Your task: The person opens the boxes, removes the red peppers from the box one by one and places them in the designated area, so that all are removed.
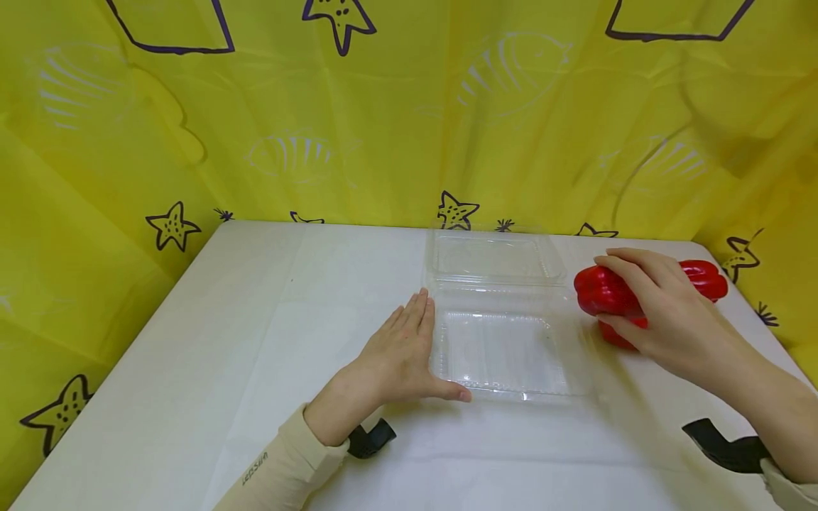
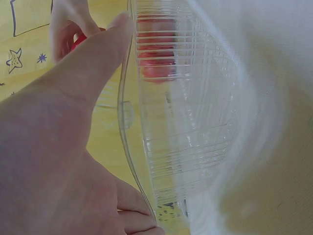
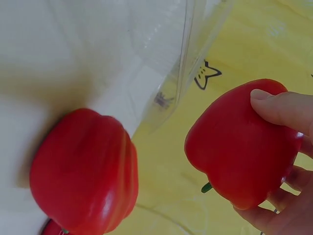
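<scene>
A clear plastic clamshell box lies unfolded on the table, its base (image 1: 505,351) nearer me and its lid (image 1: 498,257) behind. Along the base's left side my left hand (image 1: 399,351) rests with straight fingers, the thumb at the front edge. Seen from the left wrist, the thumb and fingertips lie right at the box's rim (image 2: 123,112). To the right of the box, my right hand (image 1: 671,305) grips a red bell pepper (image 3: 239,142) with a short green stem, thumb on one side and fingers on the other. Another red bell pepper (image 3: 83,171) sits on the table below it.
A further red bell pepper (image 1: 706,280) lies behind the right hand, near the right table edge. The white-covered table (image 1: 307,284) meets a yellow curtain (image 1: 396,113) with starfish and fish drawings at the back and sides. Black wrist mounts (image 1: 728,447) stick out below both hands.
</scene>
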Motion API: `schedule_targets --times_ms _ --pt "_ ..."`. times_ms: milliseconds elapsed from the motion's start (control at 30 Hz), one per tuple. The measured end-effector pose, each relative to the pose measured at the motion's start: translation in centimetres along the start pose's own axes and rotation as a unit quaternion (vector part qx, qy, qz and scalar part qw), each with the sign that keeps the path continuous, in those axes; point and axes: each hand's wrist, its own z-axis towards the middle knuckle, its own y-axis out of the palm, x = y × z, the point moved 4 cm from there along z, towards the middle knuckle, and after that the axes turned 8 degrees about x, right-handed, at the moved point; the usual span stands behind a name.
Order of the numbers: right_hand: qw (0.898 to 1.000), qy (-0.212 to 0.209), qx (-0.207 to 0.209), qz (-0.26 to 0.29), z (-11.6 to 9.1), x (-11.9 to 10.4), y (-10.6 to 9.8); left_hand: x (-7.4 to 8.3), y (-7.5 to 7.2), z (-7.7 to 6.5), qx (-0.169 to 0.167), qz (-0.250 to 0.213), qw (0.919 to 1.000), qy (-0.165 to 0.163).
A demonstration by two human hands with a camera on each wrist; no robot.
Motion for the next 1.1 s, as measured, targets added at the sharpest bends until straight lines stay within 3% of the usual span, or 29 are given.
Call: schedule_targets --times_ms 200,500,733,1100 --pt "1.000 0.009 0.001 -0.011 -0.5 0.9 -0.2 0.1 -0.1 0.0 -0.001 0.003 1.0000 -0.001" --pt "0.999 -0.005 0.036 -0.007 -1.1 2.0 -0.4 0.1 -0.1 0.0 -0.001 0.020 0.9998 0.006" --pt "0.999 0.022 0.027 -0.033 -1.2 2.7 -0.9 0.3 -0.2 -0.1 0.005 0.013 0.9999 0.009" --pt "0.998 0.027 0.031 -0.040 -2.1 4.1 -1.3 0.2 -0.1 -0.1 0.002 0.007 1.0000 0.005"
